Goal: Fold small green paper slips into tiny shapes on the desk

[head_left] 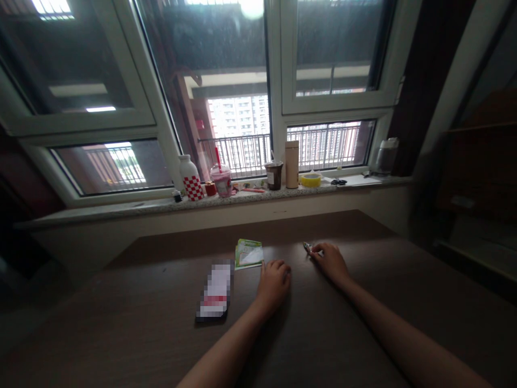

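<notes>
My left hand (273, 283) rests palm down on the brown table, fingers loosely bent and apart, with no object visible in it. Its thumb side is at the lower right corner of a flat green-and-white packet (248, 254). To the left of that hand lies a dark-edged phone-shaped object (216, 291), its face blurred into blocks. Further right, my right hand (330, 262) pinches a small shiny dark-and-light piece (307, 248) at the tabletop; its kind is too small to make out.
Behind the table (161, 280) runs a stone windowsill (246, 197). On it stand a checkered white bottle (190, 178), a pink drink cup (221, 180), a dark drink cup (274, 177), a tan flask (292, 164), yellow tape (311, 180), scissors (338, 182) and a jug (388, 156).
</notes>
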Available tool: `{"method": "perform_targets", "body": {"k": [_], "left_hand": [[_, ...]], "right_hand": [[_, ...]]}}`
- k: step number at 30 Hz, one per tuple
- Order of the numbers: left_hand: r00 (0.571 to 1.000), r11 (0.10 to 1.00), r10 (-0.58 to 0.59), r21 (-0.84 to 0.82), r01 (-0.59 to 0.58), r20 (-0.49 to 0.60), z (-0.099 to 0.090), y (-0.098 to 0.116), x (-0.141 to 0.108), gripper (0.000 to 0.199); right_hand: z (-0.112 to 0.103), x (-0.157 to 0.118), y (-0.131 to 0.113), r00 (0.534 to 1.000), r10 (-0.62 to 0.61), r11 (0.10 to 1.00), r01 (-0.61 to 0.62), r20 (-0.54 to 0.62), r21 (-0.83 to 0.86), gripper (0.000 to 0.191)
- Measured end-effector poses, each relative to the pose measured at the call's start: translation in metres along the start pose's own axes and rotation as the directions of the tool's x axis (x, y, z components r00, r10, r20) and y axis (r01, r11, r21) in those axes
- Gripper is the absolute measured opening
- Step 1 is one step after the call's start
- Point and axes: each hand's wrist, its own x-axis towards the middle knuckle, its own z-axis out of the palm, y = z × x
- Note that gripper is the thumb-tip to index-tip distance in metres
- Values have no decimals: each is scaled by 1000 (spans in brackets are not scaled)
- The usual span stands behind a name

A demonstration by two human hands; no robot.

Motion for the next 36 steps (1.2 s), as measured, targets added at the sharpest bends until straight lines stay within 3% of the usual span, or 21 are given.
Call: {"method": "perform_targets", "body": {"k": [4, 8, 13, 18, 23, 27, 36], "left_hand": [[1000, 1000, 14, 2, -14, -27, 2, -2, 1, 25], [991, 1000, -5, 17, 7, -130, 1, -3, 1, 25], [959, 978, -137, 121, 170, -247, -5, -3, 0, 34], [932, 917, -241, 250, 310, -272, -5, -6, -2, 43], [931, 874, -262, 345, 341, -254, -4, -8, -4, 53], [933, 860, -273, 374, 346, -235, -6, -7, -4, 52], [937, 875, -224, 368, 314, -267, -14, -7, -5, 30]], "right_hand": [[1, 0, 0, 1000, -2, 1000, 2, -16, 10, 17], [1, -1, -1, 998, -8, 1000, 9, -63, 14, 27], [-1, -4, -7, 988, -17, 999, 23, -151, 39, 28], [-3, -9, -22, 969, -144, 984, 161, -201, 71, 19], [-3, -18, -38, 935, -341, 930, 351, -98, 109, 13], [-4, -24, -48, 879, -476, 870, 464, 38, 163, 16], [-3, -28, -50, 823, -543, 839, 521, 167, 158, 14]]}}
